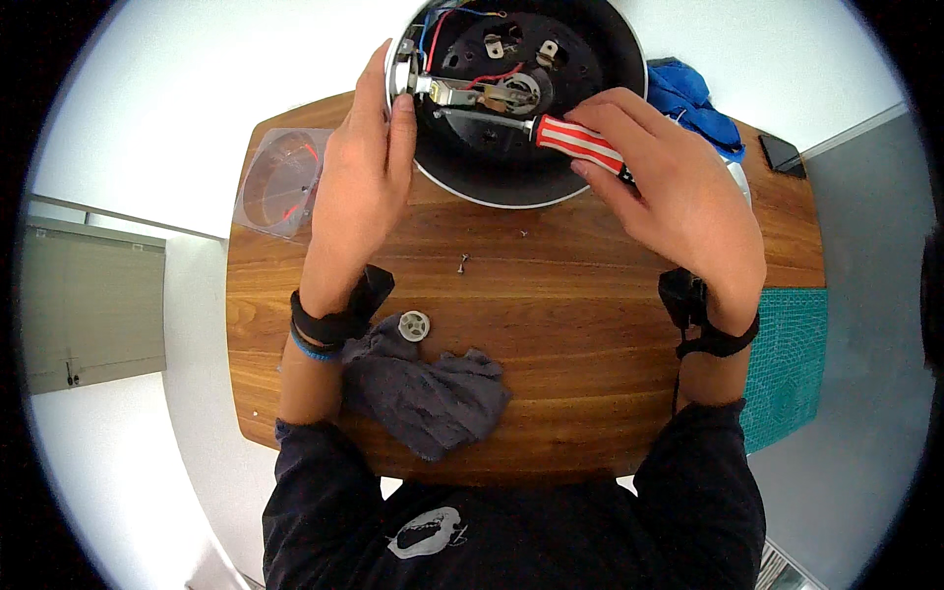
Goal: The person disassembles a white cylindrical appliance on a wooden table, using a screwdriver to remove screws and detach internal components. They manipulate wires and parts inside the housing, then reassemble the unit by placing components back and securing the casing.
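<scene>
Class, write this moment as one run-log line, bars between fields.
left hand: gripping rim of round housing | right hand: gripping striped screwdriver, shaft over housing interior | table: small screws, grey cloth, pale disc

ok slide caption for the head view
Left hand gripping an opened round housing while the right hand holds a striped screwdriver over its interior.

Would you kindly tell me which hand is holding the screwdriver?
The right hand, gripping the stripe-handled screwdriver; the left hand instead holds the round black housing at its rim.
</scene>
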